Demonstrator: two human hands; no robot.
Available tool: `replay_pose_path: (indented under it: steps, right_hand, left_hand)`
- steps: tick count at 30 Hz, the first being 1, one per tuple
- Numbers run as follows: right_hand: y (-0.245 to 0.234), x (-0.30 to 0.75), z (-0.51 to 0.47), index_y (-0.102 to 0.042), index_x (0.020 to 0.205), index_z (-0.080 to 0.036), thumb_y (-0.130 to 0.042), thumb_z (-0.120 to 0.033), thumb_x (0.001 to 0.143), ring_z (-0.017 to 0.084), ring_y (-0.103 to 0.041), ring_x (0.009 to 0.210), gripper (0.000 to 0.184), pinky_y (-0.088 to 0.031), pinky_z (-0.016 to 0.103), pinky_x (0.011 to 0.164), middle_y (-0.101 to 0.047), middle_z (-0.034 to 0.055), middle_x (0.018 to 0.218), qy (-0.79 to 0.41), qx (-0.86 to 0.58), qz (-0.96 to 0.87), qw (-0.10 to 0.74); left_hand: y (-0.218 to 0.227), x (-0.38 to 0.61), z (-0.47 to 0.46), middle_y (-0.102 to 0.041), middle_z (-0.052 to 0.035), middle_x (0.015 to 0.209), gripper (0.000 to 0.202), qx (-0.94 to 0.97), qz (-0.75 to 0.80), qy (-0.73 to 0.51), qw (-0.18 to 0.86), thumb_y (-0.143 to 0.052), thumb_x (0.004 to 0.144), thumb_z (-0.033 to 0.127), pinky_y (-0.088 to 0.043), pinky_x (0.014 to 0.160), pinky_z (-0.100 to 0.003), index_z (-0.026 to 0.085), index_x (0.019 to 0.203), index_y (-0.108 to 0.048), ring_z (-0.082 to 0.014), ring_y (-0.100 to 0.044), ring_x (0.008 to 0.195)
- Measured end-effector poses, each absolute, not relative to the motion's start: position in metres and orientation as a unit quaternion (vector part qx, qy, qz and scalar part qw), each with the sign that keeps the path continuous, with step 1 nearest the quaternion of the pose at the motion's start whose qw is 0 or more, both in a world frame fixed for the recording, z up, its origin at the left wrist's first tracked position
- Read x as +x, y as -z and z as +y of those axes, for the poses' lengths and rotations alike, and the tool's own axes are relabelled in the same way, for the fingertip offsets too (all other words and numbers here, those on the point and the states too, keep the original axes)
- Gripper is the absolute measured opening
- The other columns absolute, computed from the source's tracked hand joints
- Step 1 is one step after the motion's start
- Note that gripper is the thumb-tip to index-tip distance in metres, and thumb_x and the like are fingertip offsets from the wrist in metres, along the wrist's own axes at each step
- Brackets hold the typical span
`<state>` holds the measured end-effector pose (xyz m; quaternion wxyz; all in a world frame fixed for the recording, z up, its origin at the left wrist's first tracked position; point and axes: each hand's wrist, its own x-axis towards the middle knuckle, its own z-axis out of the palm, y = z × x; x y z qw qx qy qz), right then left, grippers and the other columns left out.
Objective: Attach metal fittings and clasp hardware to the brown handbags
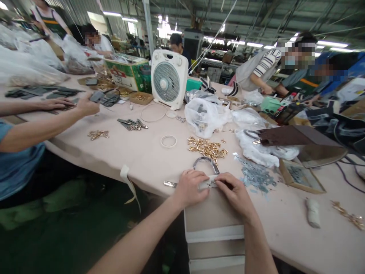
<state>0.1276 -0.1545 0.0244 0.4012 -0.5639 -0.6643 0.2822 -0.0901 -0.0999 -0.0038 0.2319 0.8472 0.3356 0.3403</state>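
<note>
At the table's near edge my left hand [191,188] is closed over a light grey strap-like strip [209,183], pressing it down on the tabletop. A shiny metal piece [170,183] sticks out to the left of that hand, at what looks like the strip's end. My right hand [234,191] pinches at the strip's right part, thumb and fingers together; whatever small thing is between them is hidden. Just beyond my hands lies a dark curved band [205,161]. A heap of small gold metal fittings [208,147] is behind it, and flat grey metal pieces [256,174] are spread to the right.
A white box fan [169,79] stands at the back, near a tape roll [168,141] and plastic bags [207,116]. A brown bag-like piece [302,142], a shallow box [302,177] and a white roll [313,213] are right. A co-worker's hands [87,104] work at left.
</note>
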Motion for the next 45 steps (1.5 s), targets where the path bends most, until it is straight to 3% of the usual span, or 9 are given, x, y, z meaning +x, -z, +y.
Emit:
replay_pose_path:
  steps: [11,23,29,36,45]
  right_hand:
    - [-0.017,0.122,-0.157,-0.078,0.092,-0.026,-0.069,-0.046,0.095,0.024,-0.061,0.109,0.022,-0.047,0.038,0.099,-0.064,0.0068,0.108,-0.329,-0.566,-0.645,0.393]
    - [-0.007,0.118,-0.157,-0.08,0.101,-0.027,-0.066,-0.046,0.096,0.026,-0.063,0.112,0.023,-0.052,0.042,0.1,-0.065,0.0092,0.115,-0.235,-0.585,-0.669,0.394]
    - [-0.005,0.12,-0.152,-0.079,0.099,-0.027,-0.069,-0.045,0.094,0.025,-0.065,0.109,0.022,-0.054,0.041,0.098,-0.065,0.0093,0.115,-0.229,-0.585,-0.676,0.385]
    - [-0.023,0.119,-0.139,-0.078,0.098,-0.027,-0.066,-0.039,0.096,0.023,-0.065,0.105,0.017,-0.051,0.039,0.097,-0.068,0.0075,0.109,-0.234,-0.577,-0.71,0.328]
    - [-0.043,0.122,-0.121,-0.076,0.089,-0.026,-0.067,-0.035,0.094,0.021,-0.065,0.088,0.014,-0.05,0.034,0.08,-0.071,0.0034,0.092,-0.272,-0.572,-0.743,0.219]
  left_hand:
    - [0.009,-0.09,-0.099,-0.076,-0.0033,0.122,0.032,0.85,0.333,-0.343,0.221,-0.064,0.09,0.015,-0.046,0.104,-0.043,0.026,0.118,-0.075,-0.0218,-0.068,0.111]
    - [0.005,-0.09,-0.101,-0.076,-0.003,0.113,0.027,0.846,0.354,-0.336,0.216,-0.062,0.093,0.017,-0.046,0.103,-0.042,0.027,0.114,-0.075,-0.0211,-0.067,0.109]
    - [0.006,-0.09,-0.097,-0.073,-0.0028,0.106,0.022,0.844,0.37,-0.325,0.212,-0.056,0.103,0.027,-0.046,0.098,-0.04,0.029,0.113,-0.075,-0.0201,-0.064,0.105]
    - [0.003,-0.09,-0.087,-0.072,-0.0022,0.106,0.019,0.836,0.387,-0.313,0.231,-0.059,0.103,0.031,-0.045,0.096,-0.038,0.03,0.113,-0.075,-0.0201,-0.063,0.106]
    - [0.003,-0.091,-0.085,-0.072,-0.0025,0.103,0.02,0.837,0.387,-0.312,0.227,-0.06,0.101,0.029,-0.047,0.093,-0.038,0.031,0.111,-0.077,-0.0205,-0.064,0.103]
